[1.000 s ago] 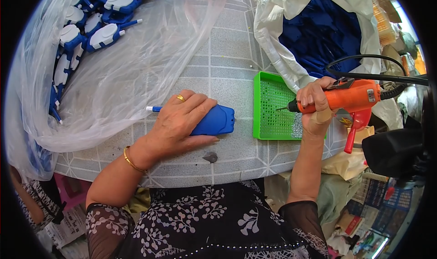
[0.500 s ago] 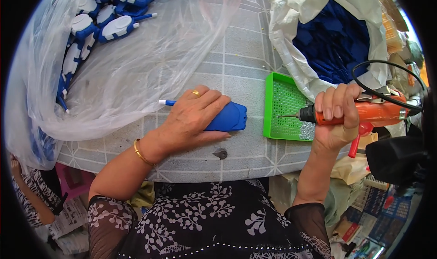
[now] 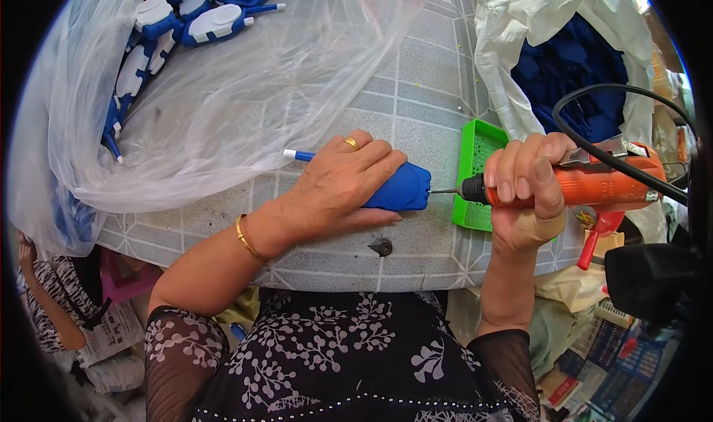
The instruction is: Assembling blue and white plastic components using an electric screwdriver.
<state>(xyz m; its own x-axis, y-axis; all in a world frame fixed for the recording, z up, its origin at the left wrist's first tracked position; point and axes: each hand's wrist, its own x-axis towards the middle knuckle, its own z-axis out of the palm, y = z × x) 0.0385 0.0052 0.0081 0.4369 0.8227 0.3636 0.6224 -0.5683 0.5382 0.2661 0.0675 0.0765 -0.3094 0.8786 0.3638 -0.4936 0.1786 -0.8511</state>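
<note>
Beneath my left hand (image 3: pixel 343 188), a blue plastic casing (image 3: pixel 403 187) is gripped on the table, its white-tipped blue stem sticking out on the left. In my right hand (image 3: pixel 526 184) is an orange electric screwdriver (image 3: pixel 605 186), held level with a black cable. Its thin bit meets the right end of the casing, at or very close to the edge; whether a screw sits there is too small to tell. Partly behind my right hand lies a green perforated tray (image 3: pixel 469 213); earlier, small silvery pieces showed in it.
A clear plastic bag (image 3: pixel 245 125) covers the left, with blue-and-white devices (image 3: pixel 215 24) at its far end. A white sack (image 3: pixel 496 28) of dark blue parts (image 3: pixel 568 73) stands far right. A small dark piece (image 3: pixel 382 246) lies near the front edge. Another person (image 3: pixel 53 296) is at lower left.
My right hand has brought the screwdriver left, from over the green tray to the casing's end. My left hand still grips the casing. The whole view has shifted somewhat.
</note>
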